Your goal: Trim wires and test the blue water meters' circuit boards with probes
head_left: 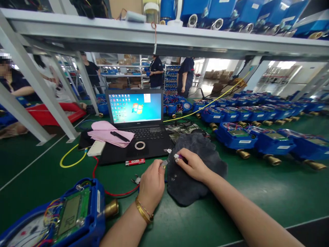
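My left hand [153,183], with a gold bracelet at its wrist, is closed in a pinch. From its fingertips sticks out a small clear plastic piece [166,162], whose kind I cannot make out. My right hand [193,165] pinches a small white-and-purple piece [177,156] above a dark grey cloth [196,188]; the fingers partly hide it. The two hands are a short way apart, in front of the laptop [154,144]. Cutting pliers [136,179] lie left of my left hand, partly covered by it.
An opened blue water meter [96,202] with wires and display stands at the front left. Several similar meters [236,137] line the right side. A pink cloth [110,135] with pens covers the laptop's left edge. A red battery [135,162] lies before it. A shelf [164,32] crosses overhead.
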Demonstrator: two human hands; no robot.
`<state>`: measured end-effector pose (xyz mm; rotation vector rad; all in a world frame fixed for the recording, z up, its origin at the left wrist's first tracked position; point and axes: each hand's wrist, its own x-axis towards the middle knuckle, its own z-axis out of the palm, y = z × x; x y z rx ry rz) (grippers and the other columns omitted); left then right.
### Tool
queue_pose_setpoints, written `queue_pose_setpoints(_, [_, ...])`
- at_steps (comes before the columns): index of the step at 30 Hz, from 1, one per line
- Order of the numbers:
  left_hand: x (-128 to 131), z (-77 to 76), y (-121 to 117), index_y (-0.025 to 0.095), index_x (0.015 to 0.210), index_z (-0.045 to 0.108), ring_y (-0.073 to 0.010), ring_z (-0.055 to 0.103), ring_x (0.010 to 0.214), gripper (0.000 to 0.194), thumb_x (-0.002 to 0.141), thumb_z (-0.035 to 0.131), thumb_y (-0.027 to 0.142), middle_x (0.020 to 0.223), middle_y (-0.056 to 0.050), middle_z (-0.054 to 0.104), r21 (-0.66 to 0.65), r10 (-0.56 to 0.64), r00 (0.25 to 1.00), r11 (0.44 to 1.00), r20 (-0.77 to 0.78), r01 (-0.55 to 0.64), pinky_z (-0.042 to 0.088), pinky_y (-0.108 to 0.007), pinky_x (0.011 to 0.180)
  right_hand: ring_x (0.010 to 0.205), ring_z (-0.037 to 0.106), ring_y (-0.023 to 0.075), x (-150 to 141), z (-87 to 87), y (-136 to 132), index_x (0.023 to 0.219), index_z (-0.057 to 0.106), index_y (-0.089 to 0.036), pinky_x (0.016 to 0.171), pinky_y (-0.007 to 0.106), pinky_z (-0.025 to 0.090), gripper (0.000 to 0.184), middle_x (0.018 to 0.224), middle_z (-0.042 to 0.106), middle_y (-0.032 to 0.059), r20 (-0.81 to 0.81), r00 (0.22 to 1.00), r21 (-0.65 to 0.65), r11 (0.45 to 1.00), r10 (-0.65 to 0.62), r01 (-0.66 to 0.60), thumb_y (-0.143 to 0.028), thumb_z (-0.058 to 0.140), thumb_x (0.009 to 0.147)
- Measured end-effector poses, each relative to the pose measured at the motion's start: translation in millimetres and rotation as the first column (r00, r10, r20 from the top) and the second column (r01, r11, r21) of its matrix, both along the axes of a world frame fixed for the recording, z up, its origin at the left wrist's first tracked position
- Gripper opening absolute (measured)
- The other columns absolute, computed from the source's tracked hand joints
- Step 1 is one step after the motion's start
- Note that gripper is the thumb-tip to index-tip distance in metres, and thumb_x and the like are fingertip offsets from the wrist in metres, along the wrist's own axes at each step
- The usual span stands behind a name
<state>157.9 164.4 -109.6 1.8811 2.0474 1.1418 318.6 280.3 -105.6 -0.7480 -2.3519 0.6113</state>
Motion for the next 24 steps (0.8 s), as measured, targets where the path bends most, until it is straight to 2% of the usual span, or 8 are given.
queue_pose_setpoints(4, [0.1,0.2,0.2,0.021,0.094,0.051,-0.0185,0.060,0.079,0.026,0.095,0.026,0.028,0.085,-0.003,0.063,0.004,-0.016,1.000,1.000,0.001,0.016,0.040,-0.028,0.067,0.061,0.057,0.0145,1.1,-0.7,0.3,0.093,0.051,-0.022,0.061,0.026,0.043,0.013,0.069,0.059,-0.0014,-0.014,1.000,0.004,1.000,0.013,-0.013,-0.032,0.043,0.091])
queue_pose_setpoints(8, [-0.2,-0.6,0.6,0.020,0.095,0.052,-0.0183,0.060,0.079,0.025,0.094,0.027,0.027,0.085,-0.003,0.063,-0.004,-0.036,0.999,0.999,-0.001,0.036,0.041,-0.029,0.068,0.083,0.058,0.0189,-0.2,2.3,-2.7,0.100,0.055,-0.023,0.076,0.032,0.044,0.019,0.088,0.061,0.0039,0.015,0.999,0.063,0.997,0.039,-0.040,-0.033,0.040,0.092])
queue_pose_setpoints(10, [-0.4,-1.0,0.6,0.020,0.096,0.052,-0.0183,0.060,0.080,0.026,0.094,0.027,0.027,0.086,-0.004,0.063,-0.003,-0.037,0.999,0.999,-0.001,0.037,0.042,-0.029,0.069,0.086,0.055,0.0205,-1.4,3.4,-4.2,0.102,0.057,-0.023,0.080,0.034,0.043,0.024,0.089,0.058,0.0056,0.036,0.998,0.091,0.994,0.050,-0.053,-0.034,0.038,0.093])
queue_pose_setpoints(16, [-0.2,0.6,0.9,0.020,0.095,0.052,-0.0186,0.060,0.078,0.027,0.094,0.026,0.027,0.084,-0.004,0.063,0.001,-0.036,0.999,0.999,-0.009,0.036,0.042,-0.029,0.067,0.076,0.049,0.0198,-3.2,2.5,-6.2,0.091,0.053,-0.021,0.070,0.033,0.041,0.018,0.080,0.050,0.0042,0.057,0.995,0.134,0.987,0.080,-0.087,-0.035,0.041,0.091])
queue_pose_setpoints(24, [1.2,1.6,1.1,0.020,0.092,0.053,-0.0178,0.060,0.078,0.028,0.095,0.025,0.027,0.084,-0.003,0.063,0.009,-0.049,0.999,0.999,-0.018,0.049,0.041,-0.028,0.068,0.076,0.050,0.0193,-6.4,-1.8,-6.6,0.087,0.048,-0.021,0.071,0.033,0.041,0.019,0.081,0.052,0.0048,0.037,0.991,0.135,0.982,0.126,-0.129,-0.031,0.033,0.094])
